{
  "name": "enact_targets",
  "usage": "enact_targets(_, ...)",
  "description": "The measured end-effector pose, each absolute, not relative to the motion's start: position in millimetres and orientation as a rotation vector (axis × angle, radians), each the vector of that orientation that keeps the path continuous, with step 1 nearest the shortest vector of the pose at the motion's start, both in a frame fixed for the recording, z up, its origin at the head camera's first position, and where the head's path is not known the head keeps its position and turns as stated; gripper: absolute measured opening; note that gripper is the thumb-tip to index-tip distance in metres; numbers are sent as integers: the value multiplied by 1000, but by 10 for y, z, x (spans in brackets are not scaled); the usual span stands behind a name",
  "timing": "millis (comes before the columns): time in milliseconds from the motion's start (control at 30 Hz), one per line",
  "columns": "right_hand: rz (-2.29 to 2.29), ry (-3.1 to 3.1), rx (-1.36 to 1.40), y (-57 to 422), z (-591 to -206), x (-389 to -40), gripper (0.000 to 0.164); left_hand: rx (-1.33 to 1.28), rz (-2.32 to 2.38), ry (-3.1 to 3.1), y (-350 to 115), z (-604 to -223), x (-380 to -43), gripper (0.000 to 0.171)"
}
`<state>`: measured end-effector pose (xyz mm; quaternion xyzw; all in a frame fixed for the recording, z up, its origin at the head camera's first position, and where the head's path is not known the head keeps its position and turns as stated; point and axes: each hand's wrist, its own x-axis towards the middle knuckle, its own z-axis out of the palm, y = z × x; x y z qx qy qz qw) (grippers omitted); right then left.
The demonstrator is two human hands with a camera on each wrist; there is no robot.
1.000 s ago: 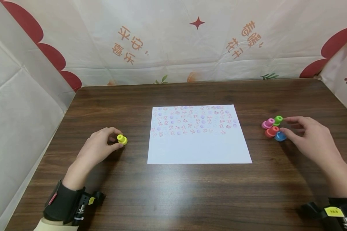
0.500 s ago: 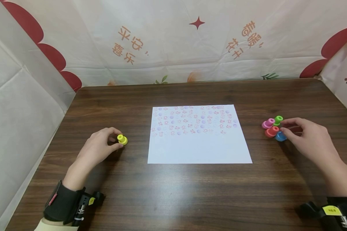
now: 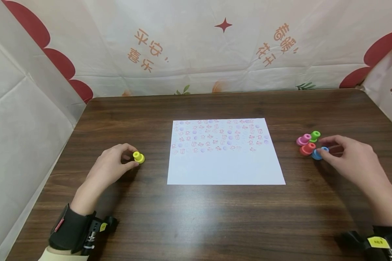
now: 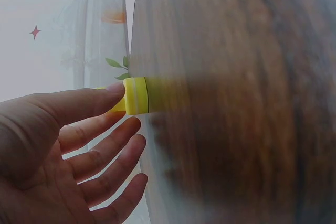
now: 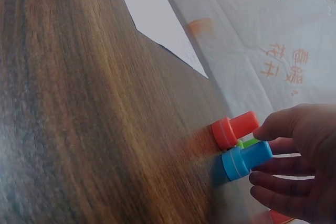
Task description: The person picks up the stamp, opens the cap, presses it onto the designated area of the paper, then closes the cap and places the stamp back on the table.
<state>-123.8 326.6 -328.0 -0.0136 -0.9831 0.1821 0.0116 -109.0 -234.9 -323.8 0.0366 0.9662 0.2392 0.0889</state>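
My left hand (image 3: 109, 166) pinches a small yellow stamp (image 3: 138, 157) between thumb and forefinger, left of the paper. In the left wrist view the stamp's yellow base (image 4: 137, 96) faces the table and the other fingers spread loosely. At the right, my right hand (image 3: 357, 157) is beside a cluster of stamps, its thumb and fingers loosely bent around the blue stamp (image 3: 317, 154). The right wrist view shows the blue stamp's handle (image 5: 257, 153) close to the thumb tip, with fingers behind it. A red stamp (image 3: 307, 149), pink stamp (image 3: 303, 139) and green stamp (image 3: 315, 136) stand close by.
A white sheet of paper (image 3: 225, 168) lies mid-table, its upper half covered with rows of red and purple stamp prints. The brown wooden table (image 3: 196, 221) ends at the back against a white printed cloth (image 3: 196, 43). Both wrists wear black camera straps.
The right thumb has shifted slightly down toward me, and the blue stamp's handle shows behind it. The left hand and its yellow stamp have stayed in place.
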Motion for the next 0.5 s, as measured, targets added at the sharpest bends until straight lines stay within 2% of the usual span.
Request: enact_targets(500,504,-3093,-33,3295,-3272,-1239,43,105,713,2882,-2353,-3240,-1084,30)
